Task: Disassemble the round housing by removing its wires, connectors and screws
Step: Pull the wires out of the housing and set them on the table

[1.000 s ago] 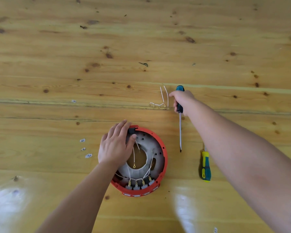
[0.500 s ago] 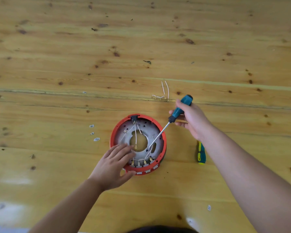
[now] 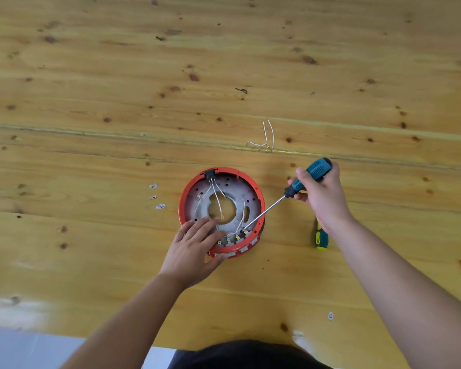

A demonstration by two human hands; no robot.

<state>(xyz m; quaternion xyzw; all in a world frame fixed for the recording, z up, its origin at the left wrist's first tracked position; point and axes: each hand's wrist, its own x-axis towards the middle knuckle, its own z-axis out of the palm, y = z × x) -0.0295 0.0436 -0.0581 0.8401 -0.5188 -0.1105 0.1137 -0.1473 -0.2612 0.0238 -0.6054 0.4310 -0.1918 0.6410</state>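
Screwdriver tip down among the connectors on the near rim of the red round housing (image 3: 221, 213).

The housing sits mid-worktop (image 3: 91, 262) on the pine boards. The left hand (image 3: 194, 251) lies flat over its near-left edge, fingers straight, thumb against the rim. The right hand (image 3: 321, 193) has its grip wrapped round the teal-handled screwdriver (image 3: 308, 178), shaft slanting down-left. White wires (image 3: 217, 201) fan from a black connector (image 3: 210, 175) on the far rim. Loose removed wires (image 3: 264, 141) lie beyond; a second screwdriver (image 3: 321, 239) lies partly under the right wrist.
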